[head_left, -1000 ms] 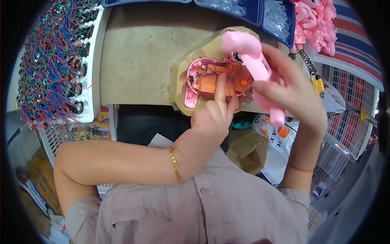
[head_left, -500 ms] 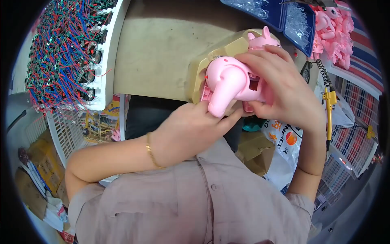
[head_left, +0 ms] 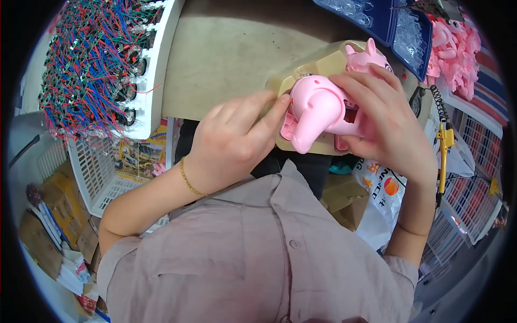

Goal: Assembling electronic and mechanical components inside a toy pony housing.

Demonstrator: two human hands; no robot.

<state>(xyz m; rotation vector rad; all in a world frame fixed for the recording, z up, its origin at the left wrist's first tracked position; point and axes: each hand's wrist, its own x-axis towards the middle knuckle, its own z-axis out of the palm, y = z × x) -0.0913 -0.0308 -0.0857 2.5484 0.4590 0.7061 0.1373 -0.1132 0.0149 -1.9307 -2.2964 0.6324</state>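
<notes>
A pink plastic toy animal (head_left: 318, 110), with eared head (head_left: 369, 60) and a thick leg pointing toward me, lies in a beige holder (head_left: 319, 63) on the table. My right hand (head_left: 385, 121) grips its body from the right, fingers over the top and thumb at the near side. An opening shows in the body beside that hand. At the toy's left rounded end, my left hand (head_left: 234, 137) has its thumb and index finger drawn together, touching the edge by a small red bit (head_left: 291, 100). What lies between those fingertips is hidden.
On the left, a white tray (head_left: 153, 105) holds many speakers with red, blue and green wires. A blue box (head_left: 379, 21) of small clear parts stands at the back right, beside piled pink toy parts (head_left: 455, 56). A yellow tool (head_left: 445, 145) hangs from a coiled cord at right.
My left hand has moved from below the toy's leg up to its left end. My right hand keeps its hold. The whole view has shifted slightly.
</notes>
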